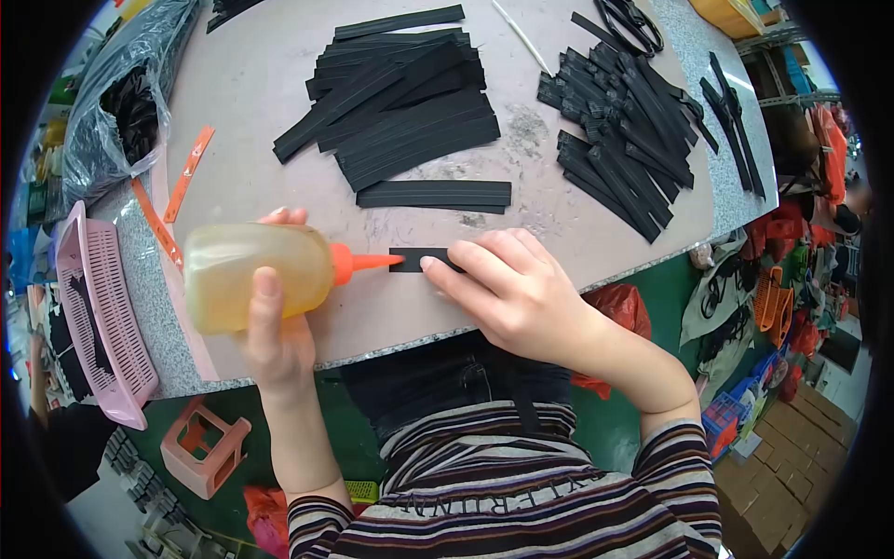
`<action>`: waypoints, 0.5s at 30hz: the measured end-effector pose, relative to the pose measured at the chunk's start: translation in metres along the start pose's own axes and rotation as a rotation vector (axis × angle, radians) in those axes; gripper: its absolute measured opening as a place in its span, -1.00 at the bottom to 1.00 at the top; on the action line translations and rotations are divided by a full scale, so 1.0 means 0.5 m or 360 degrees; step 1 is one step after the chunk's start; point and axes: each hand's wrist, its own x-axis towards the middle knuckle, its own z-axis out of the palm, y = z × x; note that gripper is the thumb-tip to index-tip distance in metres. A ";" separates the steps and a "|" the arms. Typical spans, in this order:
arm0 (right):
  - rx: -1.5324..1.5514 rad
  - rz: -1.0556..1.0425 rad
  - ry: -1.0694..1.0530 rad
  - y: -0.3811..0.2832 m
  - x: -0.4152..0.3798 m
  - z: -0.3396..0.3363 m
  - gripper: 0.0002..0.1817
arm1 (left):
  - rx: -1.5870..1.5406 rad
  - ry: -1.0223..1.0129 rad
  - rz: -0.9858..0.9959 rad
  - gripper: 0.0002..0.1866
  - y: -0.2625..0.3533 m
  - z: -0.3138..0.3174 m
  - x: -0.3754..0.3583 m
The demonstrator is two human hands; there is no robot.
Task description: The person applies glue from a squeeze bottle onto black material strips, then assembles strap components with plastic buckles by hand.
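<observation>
My left hand is wrapped round a clear squeeze bottle of yellowish liquid, tipped on its side. Its orange nozzle points right, with the tip at the left end of a short black strip. The fingers of my right hand press that strip flat on the table and cover its right part. Just above lies a small stack of black strips, below a larger pile of strips.
Another pile of black pieces lies right on the table, near scissors and a white stick. Orange strips, a plastic bag and a pink basket are at left. A pink stool stands below.
</observation>
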 end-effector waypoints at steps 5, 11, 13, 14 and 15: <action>-0.0032 -0.0003 0.0032 -0.001 0.000 0.000 -0.57 | 0.0001 0.0048 -0.0062 -0.39 0.004 0.008 0.007; 0.0009 0.0019 0.0034 -0.002 0.008 -0.001 -0.60 | 0.0020 0.0051 -0.0090 -0.39 0.010 -0.003 0.008; 0.0082 0.0030 -0.0005 0.002 0.014 -0.006 -0.64 | -0.0007 -0.0035 -0.0099 -0.39 0.004 0.001 0.007; 0.0115 0.0046 -0.0023 0.005 0.015 -0.008 -0.66 | -0.0059 0.0018 -0.0092 -0.38 0.006 -0.006 0.004; 0.0249 0.0136 0.0002 0.005 0.016 -0.009 -0.66 | -0.0119 0.0057 -0.0087 -0.37 0.012 -0.025 -0.002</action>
